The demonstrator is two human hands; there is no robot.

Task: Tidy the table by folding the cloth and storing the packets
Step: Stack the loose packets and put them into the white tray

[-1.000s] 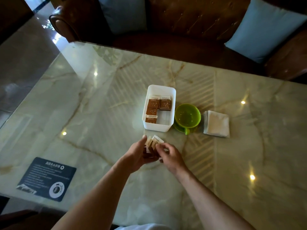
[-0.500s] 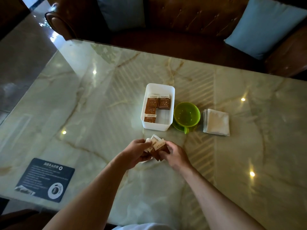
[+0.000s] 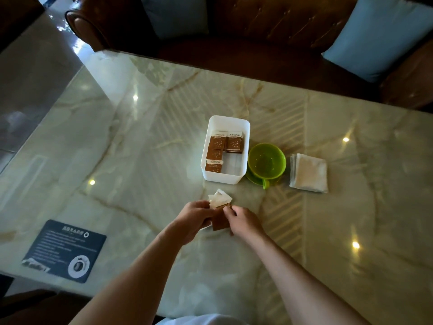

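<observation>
**Q:** How are the hands positioned, and what is held?

**A:** Both hands are located near the front centre of the marble table. A small bunch of packets — brown with white tops — is held between them. The fingers of the left hand are curled closed on the left edge of the bunch; the fingers of the right hand are pinched on its right edge. The white tops are fanned upward, away from the person. Whether the bunch rests on the table cannot be determined.

**Q:** Where are the remaining task items found?

**A:** A white bin is placed just beyond the hands. Inside it, stored packets are laid flat: two side by side at the far end, two more along the left wall. The near-right portion of the bin floor is uncovered. The folded cloth — white, squared — lies to the right, apart from the bin.

**Q:** What else is present?

**A:** A green cup on a matching saucer is set between bin and cloth, touching the bin or nearly so. A dark printed card lies at the near-left corner. A brown sofa with a blue cushion is seen behind the table.
</observation>
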